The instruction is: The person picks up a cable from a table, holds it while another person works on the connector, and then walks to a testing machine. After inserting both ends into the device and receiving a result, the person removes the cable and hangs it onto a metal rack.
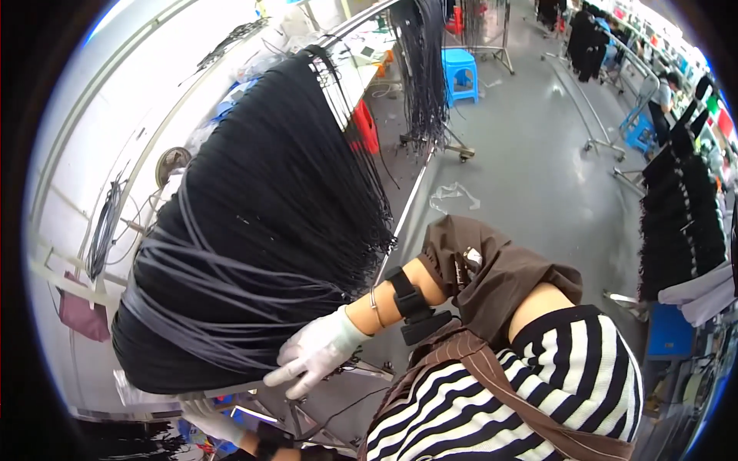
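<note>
A thick bundle of long black cords (254,177) hangs over a rail on my left, with several grey cords (207,265) lying across its near part. My right hand (319,349), in a white glove, is at the lower right edge of the bundle, beside the ends of the grey cords. Its fingers are stretched out and apart. Also gloved, my left hand (209,421) is at the bundle's bottom edge, its fingers extended up against the cords and partly hidden by them. A black strap with a buckle (411,296) circles my right forearm.
More dark cords (419,69) hang from a wheeled rack ahead. Beyond it stand a blue stool (460,74) and a red stool (365,127). Clear plastic (455,197) lies on the grey floor. Racks of black pieces (680,215) and a seated person (663,104) are to the right.
</note>
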`<state>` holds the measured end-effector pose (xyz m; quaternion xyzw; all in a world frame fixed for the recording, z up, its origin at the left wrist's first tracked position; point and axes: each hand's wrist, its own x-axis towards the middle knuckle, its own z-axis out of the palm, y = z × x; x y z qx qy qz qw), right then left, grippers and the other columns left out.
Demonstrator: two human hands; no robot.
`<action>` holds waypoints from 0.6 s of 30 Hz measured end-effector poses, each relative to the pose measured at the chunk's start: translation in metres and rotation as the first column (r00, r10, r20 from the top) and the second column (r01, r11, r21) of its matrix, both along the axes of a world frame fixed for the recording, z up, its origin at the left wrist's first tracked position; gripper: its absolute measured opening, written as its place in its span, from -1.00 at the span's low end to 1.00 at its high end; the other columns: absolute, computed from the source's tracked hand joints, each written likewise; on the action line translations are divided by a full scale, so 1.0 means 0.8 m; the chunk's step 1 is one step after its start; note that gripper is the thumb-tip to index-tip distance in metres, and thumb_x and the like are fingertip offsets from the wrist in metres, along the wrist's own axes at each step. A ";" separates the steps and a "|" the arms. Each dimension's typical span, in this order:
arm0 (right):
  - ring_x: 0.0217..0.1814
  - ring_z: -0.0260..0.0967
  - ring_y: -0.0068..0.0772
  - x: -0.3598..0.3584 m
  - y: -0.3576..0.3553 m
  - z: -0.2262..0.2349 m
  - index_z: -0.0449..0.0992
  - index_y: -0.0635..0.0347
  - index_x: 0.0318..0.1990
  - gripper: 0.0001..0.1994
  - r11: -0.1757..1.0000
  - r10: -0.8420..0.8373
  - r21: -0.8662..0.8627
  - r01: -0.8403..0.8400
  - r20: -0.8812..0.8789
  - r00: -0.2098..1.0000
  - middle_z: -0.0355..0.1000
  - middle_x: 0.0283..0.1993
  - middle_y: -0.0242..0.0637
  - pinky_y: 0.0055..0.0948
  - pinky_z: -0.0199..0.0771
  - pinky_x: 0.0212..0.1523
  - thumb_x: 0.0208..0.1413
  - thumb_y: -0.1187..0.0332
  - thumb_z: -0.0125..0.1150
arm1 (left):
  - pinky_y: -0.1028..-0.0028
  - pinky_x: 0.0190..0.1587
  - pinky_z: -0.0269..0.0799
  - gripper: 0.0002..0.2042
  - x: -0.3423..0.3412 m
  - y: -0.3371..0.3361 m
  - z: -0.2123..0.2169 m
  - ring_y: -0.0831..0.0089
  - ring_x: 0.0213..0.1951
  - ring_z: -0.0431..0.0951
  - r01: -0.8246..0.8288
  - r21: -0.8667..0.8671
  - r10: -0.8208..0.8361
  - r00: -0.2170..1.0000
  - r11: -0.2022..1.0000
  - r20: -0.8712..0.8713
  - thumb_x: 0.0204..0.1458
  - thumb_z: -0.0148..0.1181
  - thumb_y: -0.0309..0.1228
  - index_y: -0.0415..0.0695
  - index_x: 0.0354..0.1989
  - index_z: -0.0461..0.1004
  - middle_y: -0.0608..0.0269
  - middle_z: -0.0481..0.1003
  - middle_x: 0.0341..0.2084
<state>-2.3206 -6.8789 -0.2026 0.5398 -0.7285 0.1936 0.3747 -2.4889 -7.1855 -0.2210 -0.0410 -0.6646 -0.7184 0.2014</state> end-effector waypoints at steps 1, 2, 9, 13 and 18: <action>-0.33 0.29 -0.08 0.006 0.013 -0.009 0.25 0.27 -0.25 -0.79 1.000 -0.013 -0.019 0.013 -0.009 1.000 0.26 -0.10 0.05 -0.23 0.37 -0.34 -0.07 0.41 0.01 | 0.20 0.17 0.13 -0.50 0.013 -0.015 -0.025 0.08 0.10 0.24 0.026 -0.131 -0.045 0.988 0.991 -0.146 0.20 -0.39 -0.15 -0.31 0.14 0.08 0.00 0.17 0.11; -0.33 0.29 -0.09 0.024 0.031 -0.022 0.26 0.25 -0.25 -0.78 1.000 0.009 0.021 -0.010 0.036 0.999 0.23 -0.05 0.04 -0.23 0.38 -0.33 -0.10 0.44 0.02 | 0.21 0.15 0.16 -0.53 0.031 -0.027 -0.057 0.07 0.10 0.24 -0.040 -0.030 0.037 0.995 0.999 -0.089 0.19 -0.32 -0.20 -0.31 0.15 0.08 -0.03 0.18 0.11; -0.37 0.31 -0.06 0.224 0.235 -0.123 0.31 0.19 -0.37 -0.87 0.936 -0.307 0.320 0.146 0.541 0.783 0.27 -0.16 -0.07 -0.19 0.38 -0.35 -0.12 0.39 -0.02 | 0.29 -0.06 0.30 -0.61 0.221 -0.030 -0.347 0.20 -0.09 0.35 0.196 -0.933 0.452 0.832 0.301 0.321 0.07 -0.03 -0.28 -0.23 0.02 0.21 0.03 0.32 -0.10; -0.20 0.38 -0.09 0.369 0.379 -0.158 0.44 0.15 -0.27 -0.78 0.761 -0.612 0.456 0.462 0.741 0.276 0.40 -0.17 -0.16 -0.21 0.41 -0.24 -0.11 0.40 -0.04 | 0.35 -0.21 0.35 -0.68 0.320 0.168 -0.434 0.29 -0.25 0.40 0.330 0.495 -0.508 -0.052 0.804 0.860 0.07 -0.03 -0.23 -0.16 -0.07 0.29 0.16 0.38 -0.25; -0.22 0.37 -0.09 0.459 0.507 -0.139 0.45 0.08 -0.22 -0.77 0.599 -0.637 0.510 0.617 0.771 -0.019 0.42 -0.23 -0.21 -0.23 0.41 -0.21 -0.05 0.39 -0.07 | 0.50 -0.39 0.38 -0.74 0.353 0.461 -0.337 0.47 -0.43 0.44 0.762 0.250 -0.530 0.142 0.597 0.836 0.09 -0.04 -0.22 -0.10 -0.14 0.36 0.27 0.43 -0.39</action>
